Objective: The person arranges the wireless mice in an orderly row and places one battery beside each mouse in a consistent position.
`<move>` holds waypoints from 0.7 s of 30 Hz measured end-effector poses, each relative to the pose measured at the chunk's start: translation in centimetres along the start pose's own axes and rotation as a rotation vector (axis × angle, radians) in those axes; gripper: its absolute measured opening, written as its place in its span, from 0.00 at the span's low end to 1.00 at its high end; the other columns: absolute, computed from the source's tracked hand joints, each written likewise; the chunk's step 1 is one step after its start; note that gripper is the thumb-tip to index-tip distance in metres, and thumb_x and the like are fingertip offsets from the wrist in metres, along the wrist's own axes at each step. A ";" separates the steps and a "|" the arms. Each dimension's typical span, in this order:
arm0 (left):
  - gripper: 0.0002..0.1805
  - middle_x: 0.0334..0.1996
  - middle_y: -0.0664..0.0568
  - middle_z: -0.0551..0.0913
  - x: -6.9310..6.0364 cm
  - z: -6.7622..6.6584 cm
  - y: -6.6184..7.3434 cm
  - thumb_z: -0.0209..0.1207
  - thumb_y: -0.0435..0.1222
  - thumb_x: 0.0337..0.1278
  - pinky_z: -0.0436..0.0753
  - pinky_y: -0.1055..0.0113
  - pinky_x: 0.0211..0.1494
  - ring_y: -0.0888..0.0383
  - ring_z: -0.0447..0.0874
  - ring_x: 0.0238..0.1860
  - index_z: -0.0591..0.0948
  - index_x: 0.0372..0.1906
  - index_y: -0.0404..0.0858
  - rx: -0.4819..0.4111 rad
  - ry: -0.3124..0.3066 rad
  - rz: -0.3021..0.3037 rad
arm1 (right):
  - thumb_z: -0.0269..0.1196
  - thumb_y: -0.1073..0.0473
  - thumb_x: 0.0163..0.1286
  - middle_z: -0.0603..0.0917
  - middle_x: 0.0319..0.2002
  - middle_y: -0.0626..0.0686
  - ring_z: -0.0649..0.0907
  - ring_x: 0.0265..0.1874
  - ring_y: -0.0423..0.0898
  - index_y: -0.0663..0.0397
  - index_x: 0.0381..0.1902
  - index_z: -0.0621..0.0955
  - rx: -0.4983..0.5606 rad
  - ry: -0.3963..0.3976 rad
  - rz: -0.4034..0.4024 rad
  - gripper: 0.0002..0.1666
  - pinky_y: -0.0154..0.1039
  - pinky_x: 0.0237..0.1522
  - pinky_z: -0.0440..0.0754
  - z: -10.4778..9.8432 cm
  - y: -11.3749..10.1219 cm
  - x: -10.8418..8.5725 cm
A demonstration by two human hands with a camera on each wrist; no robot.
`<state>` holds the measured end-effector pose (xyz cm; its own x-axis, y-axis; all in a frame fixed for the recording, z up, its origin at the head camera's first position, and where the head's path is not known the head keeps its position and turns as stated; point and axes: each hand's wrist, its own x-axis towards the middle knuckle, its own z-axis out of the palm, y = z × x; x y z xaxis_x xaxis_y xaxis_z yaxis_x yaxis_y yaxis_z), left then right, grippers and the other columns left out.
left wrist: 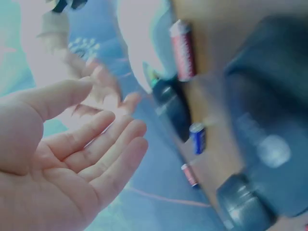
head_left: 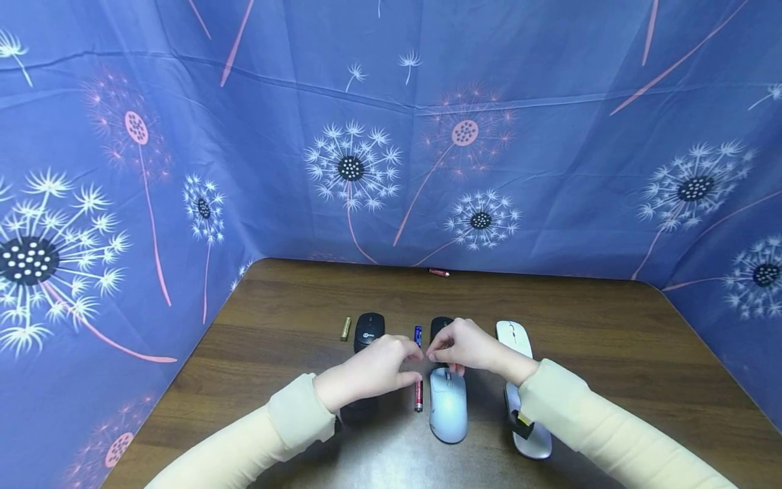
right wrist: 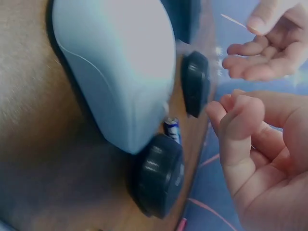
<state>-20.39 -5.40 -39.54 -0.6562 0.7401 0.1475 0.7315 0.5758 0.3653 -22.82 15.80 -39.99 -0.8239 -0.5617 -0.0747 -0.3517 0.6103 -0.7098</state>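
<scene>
My left hand (head_left: 369, 370) hovers over the middle of the table, palm turned inward, its fingers apart and relaxed around nothing. Facing it, my right hand (head_left: 467, 345) has loosely bent fingers; no object shows in them in the right wrist view. Below and between the hands lie a red battery (head_left: 418, 396) and a blue battery (head_left: 418, 336). Under the right hand are a pale computer mouse (head_left: 449, 411) and a black mouse (head_left: 439, 325), partly hidden. Beside the left hand sits another black mouse (head_left: 369, 326), and a dark shape lies in shadow under that wrist.
A gold battery (head_left: 345, 329) lies left of the black mouse. Another red battery (head_left: 438, 272) lies at the table's back edge. To the right are a white mouse (head_left: 514, 337) and a silvery-white mouse (head_left: 533, 443), partly covered by the right forearm. A blue patterned cloth (head_left: 391, 136) hangs behind.
</scene>
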 end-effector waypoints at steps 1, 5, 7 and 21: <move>0.15 0.42 0.51 0.85 0.2 -0.4 0.0 0.64 0.40 0.56 0.80 0.71 0.47 0.59 0.83 0.44 0.83 0.45 0.37 -0.018 0.004 -0.010 | 0.63 0.63 0.63 0.80 0.14 0.50 0.75 0.09 0.38 0.57 0.32 0.86 0.000 0.005 0.000 0.05 0.44 0.16 0.80 -0.3 -0.1 -0.1; 0.15 0.43 0.50 0.84 1.4 -1.9 -0.2 0.62 0.41 0.58 0.81 0.69 0.47 0.58 0.82 0.45 0.82 0.47 0.37 -0.066 0.025 -0.046 | 0.63 0.62 0.63 0.80 0.15 0.49 0.78 0.11 0.42 0.56 0.32 0.86 -0.007 0.041 0.007 0.05 0.43 0.17 0.81 -1.4 -0.2 -0.3; 0.16 0.45 0.49 0.84 2.0 -2.4 -0.3 0.60 0.41 0.60 0.80 0.68 0.49 0.58 0.82 0.47 0.81 0.48 0.37 -0.092 0.031 -0.066 | 0.63 0.62 0.63 0.81 0.16 0.49 0.79 0.12 0.42 0.56 0.32 0.86 -0.023 0.064 0.018 0.05 0.38 0.17 0.81 -1.8 -0.2 -0.3; 0.22 0.57 0.44 0.78 7.1 -4.6 -2.1 0.53 0.39 0.64 0.74 0.60 0.61 0.50 0.76 0.58 0.74 0.59 0.33 -0.290 0.015 -0.193 | 0.59 0.61 0.67 0.86 0.40 0.61 0.85 0.37 0.49 0.66 0.45 0.82 0.121 0.210 0.188 0.14 0.36 0.37 0.84 -5.3 0.6 0.1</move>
<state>-27.39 -2.96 -34.98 -0.7812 0.6210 0.0630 0.5122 0.5801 0.6333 -25.54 19.10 -36.71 -0.9478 -0.3097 -0.0756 -0.1389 0.6146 -0.7766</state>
